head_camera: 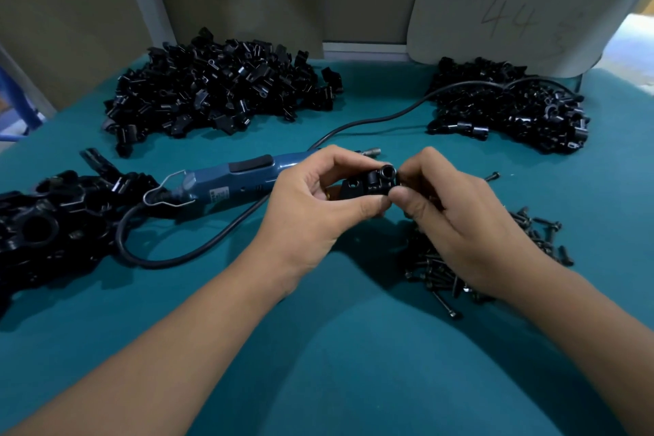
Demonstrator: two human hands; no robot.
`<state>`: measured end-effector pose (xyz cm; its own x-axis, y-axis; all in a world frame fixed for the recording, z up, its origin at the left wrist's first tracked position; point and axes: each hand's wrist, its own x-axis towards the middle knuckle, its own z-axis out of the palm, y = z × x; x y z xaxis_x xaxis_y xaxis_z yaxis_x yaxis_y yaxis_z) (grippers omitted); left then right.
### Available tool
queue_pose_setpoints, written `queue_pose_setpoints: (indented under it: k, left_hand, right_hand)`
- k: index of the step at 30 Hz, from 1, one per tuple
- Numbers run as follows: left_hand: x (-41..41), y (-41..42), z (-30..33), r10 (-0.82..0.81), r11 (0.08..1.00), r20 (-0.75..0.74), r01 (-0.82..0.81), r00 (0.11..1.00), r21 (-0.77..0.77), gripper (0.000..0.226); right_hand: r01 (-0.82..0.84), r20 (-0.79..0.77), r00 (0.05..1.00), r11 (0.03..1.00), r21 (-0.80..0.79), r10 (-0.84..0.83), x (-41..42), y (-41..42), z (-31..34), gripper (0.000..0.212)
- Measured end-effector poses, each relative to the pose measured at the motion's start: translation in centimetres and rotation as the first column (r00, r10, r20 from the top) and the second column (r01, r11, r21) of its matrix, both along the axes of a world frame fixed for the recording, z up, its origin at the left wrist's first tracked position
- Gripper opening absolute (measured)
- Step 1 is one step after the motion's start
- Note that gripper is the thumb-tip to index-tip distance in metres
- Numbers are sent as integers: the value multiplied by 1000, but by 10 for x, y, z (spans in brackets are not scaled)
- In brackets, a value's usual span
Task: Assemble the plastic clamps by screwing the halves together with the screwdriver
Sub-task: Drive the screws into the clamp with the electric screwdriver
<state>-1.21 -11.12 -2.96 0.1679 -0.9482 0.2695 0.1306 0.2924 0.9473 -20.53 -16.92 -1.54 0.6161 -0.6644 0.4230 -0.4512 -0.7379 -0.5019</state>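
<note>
Between both hands, apparently clamp halves.

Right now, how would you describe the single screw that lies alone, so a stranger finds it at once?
Start at the teal table cover and find the heap of screws beside the right hand. Look beyond that hand, toward the far right pile of black parts. The lone screw lies there, apart from every heap.

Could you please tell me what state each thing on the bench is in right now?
clamp halves: fitted together, held above the cloth.
left hand: pinching the clamp halves.
right hand: pinching the clamp halves.
screwdriver: lying on its side, unheld.
screws: loose in a heap.
</note>
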Motion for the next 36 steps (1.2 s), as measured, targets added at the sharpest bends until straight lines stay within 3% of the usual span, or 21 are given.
queue_pose_setpoints:
  k: [7,11,13,17,20,23,26,30,36]
  left_hand:
    - [-1,1,0,-13,1000,44,13,999,4,33]
    - [0,1,0,-10,1000,32,10,999,1,33]
    - [1,1,-1,-17,1000,52,18,998,-1,33]
    - [2,1,-4,-26,1000,47,26,999,10,33]
    - [6,-1,-4,5,998,-16,-4,1000,58,34]
    - [10,-3,-4,-9,991,-207,36,978,129,32]
    - [14,-6,-3,-39,975,-416,125,909,183,33]
    - [13,-6,-6,-63,957,-370,161,927,241,47]
    - [16,-6,-6,-62,939,-427,198,902,281,71]
  right_hand:
    - [48,11,999,999,-17,-48,0,-4,-1,46]
    - [-26,17,1000,1000,9,26,-5,-4,1,24]
    - [-35,20,999,999,31,34,-5,-4,0,27]
    - [101,98,991,994,-51,-96,-6,-8,1,57]
    - [312,180,938,948,-66,-296,-24,-26,3,50]
    - [422,57,905,907,-4,-421,-41,-44,1,23]
    - [349,-29,937,935,67,-348,-39,-45,-1,13]
    - [350,-341,877,937,-26,-337,-28,-42,-2,16]
    - [428,-367,841,904,0,-398,-24,-41,-2,10]
